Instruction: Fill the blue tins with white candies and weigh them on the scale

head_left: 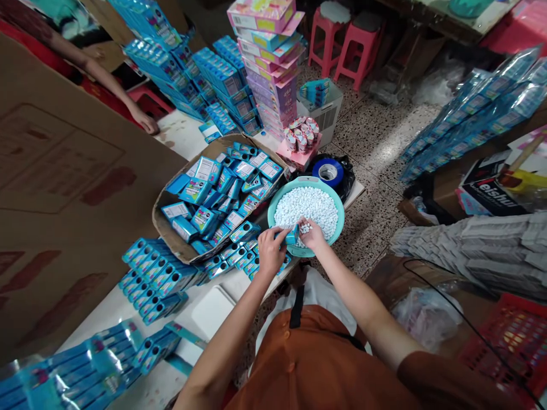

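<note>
My left hand (272, 249) grips a small blue box (292, 234) at the near left rim of a turquoise basin (341, 219). White pellets (305, 205) fill much of that basin. My right hand (313, 234) is cupped palm up just to the right of the box, with several pellets lying in it. The box's end is close to my right fingers; whether they touch is unclear. Left of the basin stands a cut-down cardboard carton (160, 219) heaped with blue boxes (205, 219). More blue boxes with round holes (243, 256) line the table below it.
Stacked blue boxes (158, 279) stand on the white table (102, 310) at left. Behind the carton rises a tall stack of pink and purple boxes (273, 85). A blue tape roll (328, 172) lies behind the basin. Another person's hand (145, 121) rests at the far left.
</note>
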`<state>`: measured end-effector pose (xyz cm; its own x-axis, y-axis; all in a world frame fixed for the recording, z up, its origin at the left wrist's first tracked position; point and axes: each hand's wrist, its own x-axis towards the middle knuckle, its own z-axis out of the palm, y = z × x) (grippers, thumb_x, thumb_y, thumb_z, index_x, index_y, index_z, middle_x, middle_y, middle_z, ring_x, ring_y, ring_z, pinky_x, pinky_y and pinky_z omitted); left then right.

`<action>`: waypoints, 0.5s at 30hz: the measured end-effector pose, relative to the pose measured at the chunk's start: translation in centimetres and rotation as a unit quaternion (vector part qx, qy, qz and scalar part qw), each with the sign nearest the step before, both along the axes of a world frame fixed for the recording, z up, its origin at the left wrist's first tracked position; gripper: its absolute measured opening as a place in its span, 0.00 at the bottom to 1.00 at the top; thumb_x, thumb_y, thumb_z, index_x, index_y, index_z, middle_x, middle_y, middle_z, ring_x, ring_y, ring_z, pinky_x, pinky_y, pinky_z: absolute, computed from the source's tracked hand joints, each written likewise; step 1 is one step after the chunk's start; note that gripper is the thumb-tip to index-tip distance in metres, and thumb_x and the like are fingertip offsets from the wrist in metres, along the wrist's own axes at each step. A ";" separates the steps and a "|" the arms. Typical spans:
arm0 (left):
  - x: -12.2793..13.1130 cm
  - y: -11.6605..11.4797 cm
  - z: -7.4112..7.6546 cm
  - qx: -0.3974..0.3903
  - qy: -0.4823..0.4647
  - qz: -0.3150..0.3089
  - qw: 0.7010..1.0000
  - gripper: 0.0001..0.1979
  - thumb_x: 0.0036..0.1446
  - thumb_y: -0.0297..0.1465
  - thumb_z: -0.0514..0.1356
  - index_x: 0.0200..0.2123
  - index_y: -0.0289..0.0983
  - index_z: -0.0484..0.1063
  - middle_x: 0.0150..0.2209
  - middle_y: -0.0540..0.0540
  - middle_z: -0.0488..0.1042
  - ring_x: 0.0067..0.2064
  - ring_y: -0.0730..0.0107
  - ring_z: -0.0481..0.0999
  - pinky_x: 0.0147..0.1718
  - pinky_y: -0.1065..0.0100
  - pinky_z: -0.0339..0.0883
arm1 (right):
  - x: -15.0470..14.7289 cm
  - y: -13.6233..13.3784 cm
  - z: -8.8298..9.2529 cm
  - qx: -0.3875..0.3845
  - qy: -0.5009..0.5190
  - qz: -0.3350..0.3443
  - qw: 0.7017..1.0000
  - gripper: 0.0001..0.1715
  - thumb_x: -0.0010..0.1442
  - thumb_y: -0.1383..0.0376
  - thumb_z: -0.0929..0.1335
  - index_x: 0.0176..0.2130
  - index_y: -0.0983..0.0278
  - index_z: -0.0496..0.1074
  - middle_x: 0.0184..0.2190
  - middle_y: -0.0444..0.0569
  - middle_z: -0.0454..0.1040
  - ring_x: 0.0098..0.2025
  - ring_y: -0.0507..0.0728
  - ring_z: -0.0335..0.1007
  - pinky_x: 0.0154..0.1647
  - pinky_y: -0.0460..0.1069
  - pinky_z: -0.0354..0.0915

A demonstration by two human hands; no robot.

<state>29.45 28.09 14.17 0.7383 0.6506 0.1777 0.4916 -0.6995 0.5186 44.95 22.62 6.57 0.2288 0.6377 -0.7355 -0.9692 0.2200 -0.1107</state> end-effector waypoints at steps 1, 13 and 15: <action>-0.1 -0.1 0.2 -0.016 -0.018 0.020 1.000 0.26 0.46 0.21 0.59 0.49 0.45 0.72 0.46 0.43 0.72 0.50 0.56 0.67 0.50 0.54 0.60 | 0.1 0.0 0.1 -0.017 0.013 -0.003 1.000 0.12 0.63 0.68 0.59 0.37 0.65 0.70 0.25 0.45 0.74 0.28 0.51 0.73 0.30 0.45 0.72; -2.3 -2.8 -0.5 -0.366 -0.280 0.263 0.848 0.24 0.45 0.37 0.67 0.44 0.41 0.61 0.37 0.50 0.70 0.38 0.69 0.73 0.41 0.65 0.69 | 1.6 -0.2 0.8 -0.088 -0.103 0.049 0.990 0.03 0.58 0.69 0.64 0.33 0.63 0.69 0.24 0.42 0.71 0.28 0.48 0.70 0.30 0.42 0.71; -3.8 -3.2 -0.4 -0.362 -0.282 0.284 0.842 0.25 0.45 0.37 0.68 0.44 0.41 0.61 0.39 0.49 0.70 0.39 0.69 0.73 0.42 0.64 0.68 | 2.2 0.2 0.8 -0.121 -0.192 0.064 0.972 0.04 0.57 0.67 0.65 0.31 0.63 0.70 0.23 0.41 0.69 0.26 0.47 0.68 0.30 0.42 0.69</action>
